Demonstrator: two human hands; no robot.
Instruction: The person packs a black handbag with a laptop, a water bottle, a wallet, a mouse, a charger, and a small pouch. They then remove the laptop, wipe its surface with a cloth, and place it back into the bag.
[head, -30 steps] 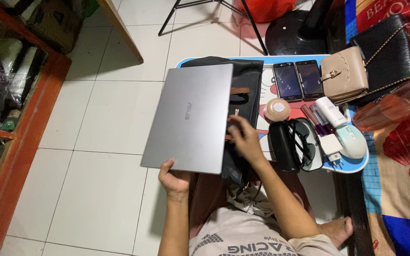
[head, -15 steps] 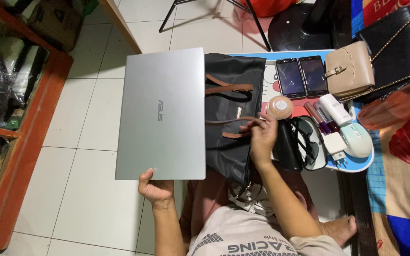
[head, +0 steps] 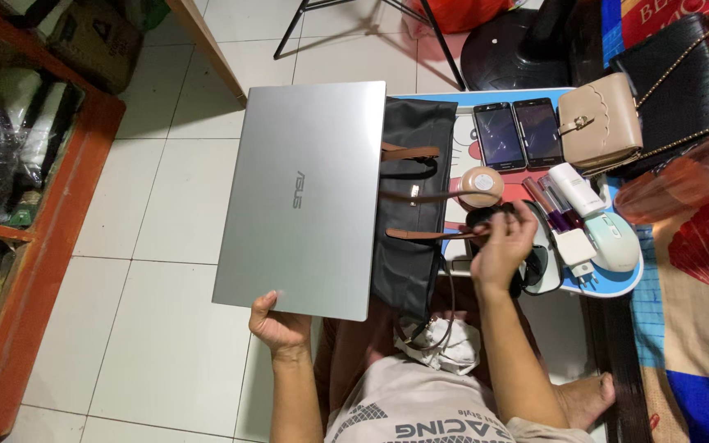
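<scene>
At the near edge of the silver laptop [head: 304,195], our left hand [head: 279,324] gripped its closed lid, holding it flat above the white floor tiles [head: 149,328]. Our right hand [head: 504,246] was curled over dark sunglasses [head: 535,264] beside the black bag [head: 416,205]; whether it gripped them we could not tell. Further out on the blue tabletop [head: 625,283]: two phones [head: 519,133], round compact [head: 480,185], beige purse [head: 599,121], pale mouse [head: 613,240].

The closed silver laptop [head: 301,197] hides the left part of the black bag with brown straps [head: 413,205], the right hand [head: 502,246] covers much of the dark sunglasses [head: 535,267], and the black chain-strap purse [head: 679,82] is cut off by the right edge.
</scene>
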